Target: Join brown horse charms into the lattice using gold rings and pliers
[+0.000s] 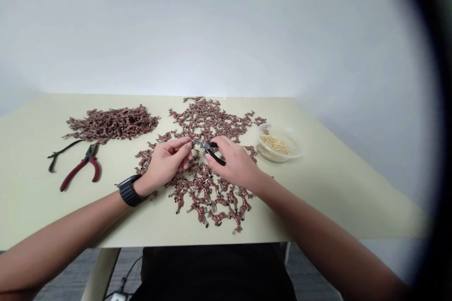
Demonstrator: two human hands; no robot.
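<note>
Reddish-brown figurines [205, 178], animal-shaped, lie loosely scattered over the middle of the pale table [335, 188], from near its edge to the far side. Head view, my only feed. I have both hands over this spread, fingertips close together at its centre. Left hand [167, 160]: thumb and forefinger pinched on a small piece [192, 141]; too small on my screen to identify. Black band [130, 191] on that wrist. Right hand [235, 162]: fingers wrapped around black-handled pliers [216, 156], nose aimed left, tips at the pinched piece; I cannot tell whether they touch it.

Far left, I log a dense heap [116, 122] of similar brown figurines, apart from the spread. Nearer, on the left, red-handled pliers [91, 153] lie with handles spread, a thin black item [67, 149] just beside them. On the right, near the spread, I note a clear plastic bowl [301, 151] holding gold-coloured bits [275, 145], gathered toward its left side. Pale wall [226, 33] behind.
</note>
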